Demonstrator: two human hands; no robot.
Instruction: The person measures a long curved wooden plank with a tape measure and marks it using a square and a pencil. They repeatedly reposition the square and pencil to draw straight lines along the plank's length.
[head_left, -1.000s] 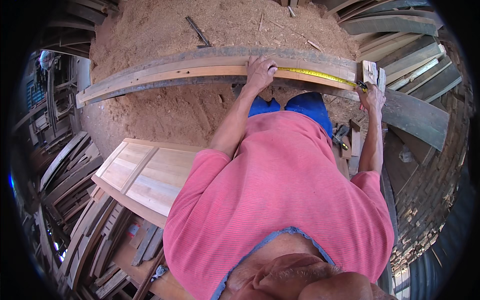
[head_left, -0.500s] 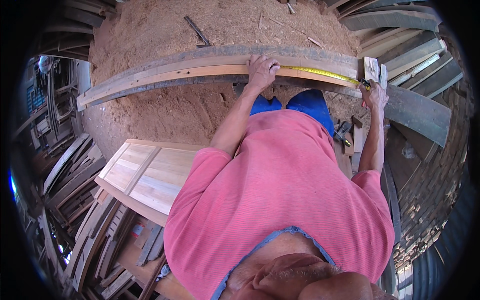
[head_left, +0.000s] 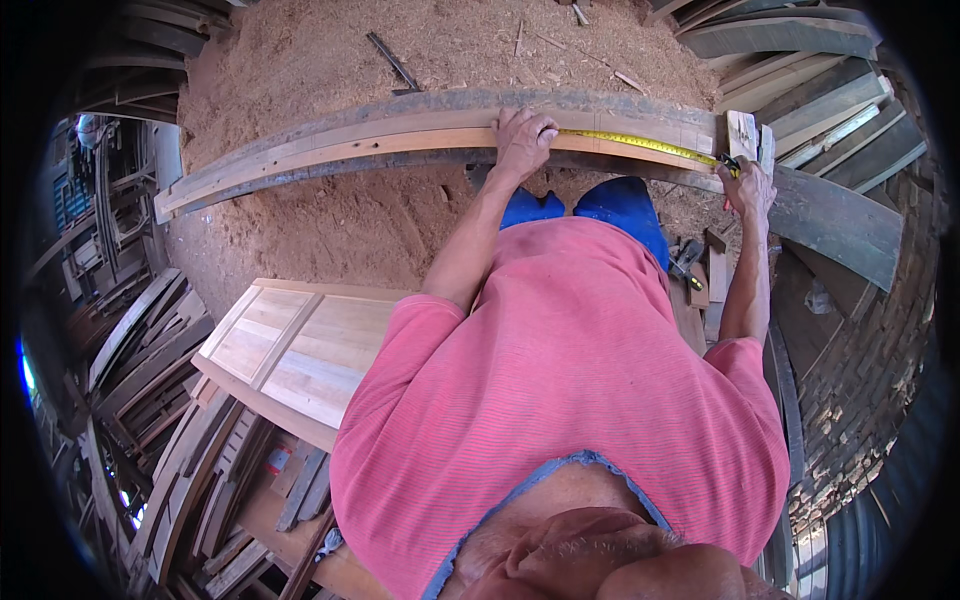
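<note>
tape (head_left: 640,144): stretched out along board (head_left: 330,151) | left hand (head_left: 524,140): curled at its left end — pinch unclear | right hand (head_left: 747,187): grasping its right end | handling: likely light, springy, easily kinked — best held at ends

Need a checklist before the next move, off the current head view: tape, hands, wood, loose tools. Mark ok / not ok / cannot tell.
1. Yellow tape measure laid along the wooden strip: ok.
2. Left hand on the wood at the tape's left end: ok.
3. Right hand gripping the tape's right end: ok.
4. Tape reading legible: cannot tell, too small.
5. Dark long tool off the strip: ok, lying on the sawdust.
6. A hand free: not ok, both occupied.
</note>
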